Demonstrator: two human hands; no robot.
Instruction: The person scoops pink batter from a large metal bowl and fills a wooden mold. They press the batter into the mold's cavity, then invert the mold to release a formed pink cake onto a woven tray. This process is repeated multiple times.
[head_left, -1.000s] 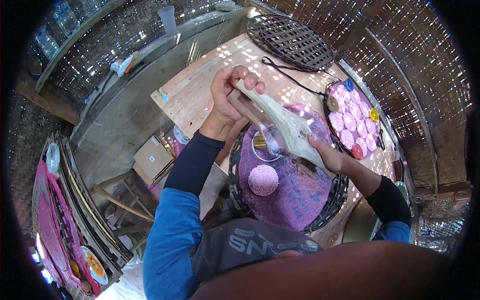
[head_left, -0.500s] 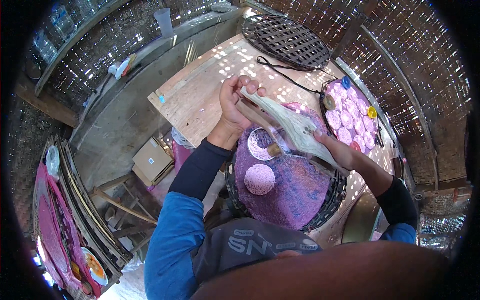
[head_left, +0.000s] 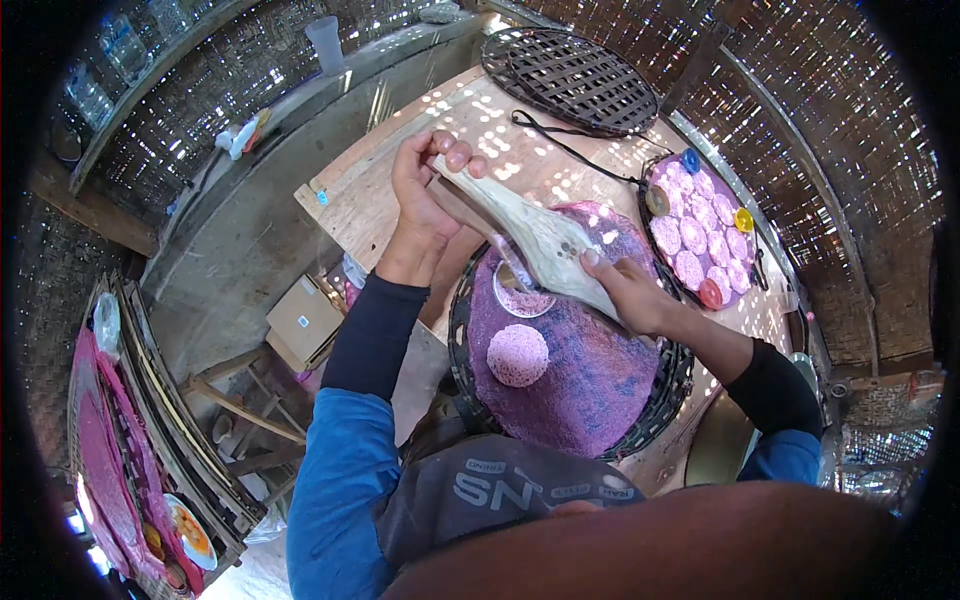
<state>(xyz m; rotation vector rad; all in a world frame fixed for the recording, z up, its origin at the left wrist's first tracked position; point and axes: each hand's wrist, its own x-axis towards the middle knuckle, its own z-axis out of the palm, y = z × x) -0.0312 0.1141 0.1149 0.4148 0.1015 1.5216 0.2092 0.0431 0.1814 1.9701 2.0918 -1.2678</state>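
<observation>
My left hand [head_left: 430, 185] is closed round the narrow upper end of a long, pale, creased piece [head_left: 540, 235] with a brown strip and clear plastic along its underside; I cannot make out its material. My right hand [head_left: 625, 295] grips its wide lower end, thumb on top. It hangs over a round black basket tray [head_left: 673, 400] lined with a purple speckled sheet [head_left: 570, 400]. On the sheet are a pink round cake [head_left: 517, 355] and, partly hidden under the piece, a metal ring [head_left: 523, 303] with pink bits inside.
A wooden table [head_left: 370, 200] holds a dark woven rack [head_left: 575, 85] at the back and a tray of pink rounds [head_left: 700, 230] with coloured rings on the right. Cardboard [head_left: 300, 320] lies at left, beside leaning stacked trays [head_left: 120, 430]. Bamboo walls [head_left: 800, 100] surround me.
Both hands and the pale piece shifted down and right, then moved up and left to where they are now. The pink contents of the metal ring show more than a second ago.
</observation>
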